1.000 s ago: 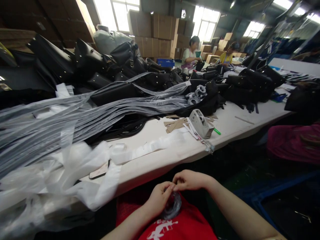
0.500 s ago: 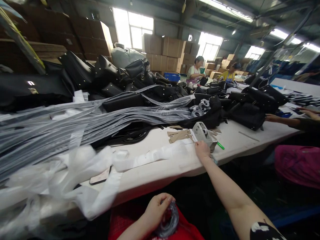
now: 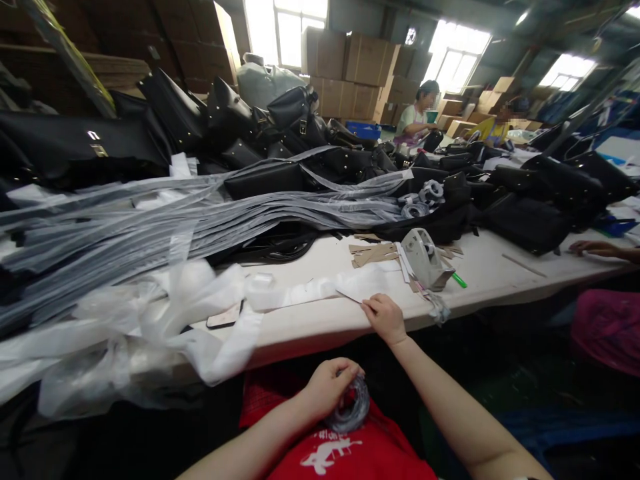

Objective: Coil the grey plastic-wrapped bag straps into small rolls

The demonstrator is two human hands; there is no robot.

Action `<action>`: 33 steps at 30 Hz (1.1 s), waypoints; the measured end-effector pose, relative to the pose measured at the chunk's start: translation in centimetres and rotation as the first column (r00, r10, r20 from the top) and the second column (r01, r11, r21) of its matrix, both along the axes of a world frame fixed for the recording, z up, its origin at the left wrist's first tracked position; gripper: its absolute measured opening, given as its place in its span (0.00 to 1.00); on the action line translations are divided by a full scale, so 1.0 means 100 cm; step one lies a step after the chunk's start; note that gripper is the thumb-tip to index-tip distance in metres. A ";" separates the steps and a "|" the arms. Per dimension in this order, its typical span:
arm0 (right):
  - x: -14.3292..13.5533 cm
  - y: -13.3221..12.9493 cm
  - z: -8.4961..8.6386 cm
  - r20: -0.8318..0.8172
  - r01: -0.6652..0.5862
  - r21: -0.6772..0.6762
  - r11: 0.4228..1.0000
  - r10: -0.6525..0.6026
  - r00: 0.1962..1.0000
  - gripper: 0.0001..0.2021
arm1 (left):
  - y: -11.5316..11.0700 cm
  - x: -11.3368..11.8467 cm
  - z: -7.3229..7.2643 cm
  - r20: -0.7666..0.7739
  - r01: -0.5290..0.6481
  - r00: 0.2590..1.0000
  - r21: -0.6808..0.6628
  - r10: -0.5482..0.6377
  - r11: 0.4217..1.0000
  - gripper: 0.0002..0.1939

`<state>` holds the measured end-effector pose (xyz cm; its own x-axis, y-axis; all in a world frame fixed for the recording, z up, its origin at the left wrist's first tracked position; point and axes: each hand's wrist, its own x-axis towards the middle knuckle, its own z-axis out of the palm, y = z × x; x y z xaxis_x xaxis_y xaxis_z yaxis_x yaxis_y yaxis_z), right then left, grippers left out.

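Observation:
My left hand (image 3: pixel 327 390) is closed on a coiled strap (image 3: pixel 354 408), wrapped in greyish clear film, just above the red cloth at my lap. Over the table's front edge, my right hand (image 3: pixel 385 317) pinches the end of a thin strip (image 3: pixel 350 297) that points up to the left; its material I cannot make out. A grey tape dispenser (image 3: pixel 425 260) stands on the table to the right of that hand, apart from it. Brown card strips (image 3: pixel 373 253) lie beside the dispenser. More wrapped coils (image 3: pixel 415 208) rest behind it.
Long film-wrapped straps (image 3: pixel 280 207) cover the left of the table (image 3: pixel 320 320). Black bags (image 3: pixel 270 177) are piled behind them. White foam sheeting (image 3: pixel 210 347) hangs over the front edge near a phone (image 3: pixel 225 316). A green pen (image 3: pixel 459 280) lies by the dispenser. Another person's hand (image 3: pixel 595 247) is at far right.
My right hand has moved left and toward me, away from the dispenser, with the thin strip in its fingers. My left hand still holds the coiled strap. The view has shifted.

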<state>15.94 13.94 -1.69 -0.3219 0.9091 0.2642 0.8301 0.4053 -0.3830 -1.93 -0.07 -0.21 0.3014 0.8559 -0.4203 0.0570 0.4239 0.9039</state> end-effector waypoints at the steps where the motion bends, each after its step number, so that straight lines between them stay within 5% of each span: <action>1: 0.002 0.003 -0.002 -0.028 0.010 -0.019 1.000 -0.011 1.000 0.12 | 0.000 -0.001 0.000 -0.003 -0.001 1.000 0.002 0.001 1.000 0.32; 9: 0.013 0.019 -0.004 -0.132 0.003 -0.160 0.987 -0.025 0.991 0.13 | 0.002 -0.001 0.002 -0.015 0.017 1.000 -0.014 -0.017 1.000 0.32; 18: 0.012 0.019 -0.004 0.009 -0.007 -0.116 0.993 0.008 1.000 0.16 | 0.005 -0.001 0.005 -0.009 0.018 1.000 -0.007 -0.018 1.000 0.30; 25: 0.010 0.022 0.012 0.178 -0.120 -0.108 0.987 0.138 0.974 0.09 | 0.005 -0.003 0.004 -0.001 0.001 1.000 -0.028 -0.001 1.000 0.30; 33: -0.003 0.023 0.044 0.177 0.060 -0.011 0.998 -0.057 0.983 0.14 | 0.002 -0.008 0.011 -0.004 0.040 0.999 0.009 -0.040 0.999 0.27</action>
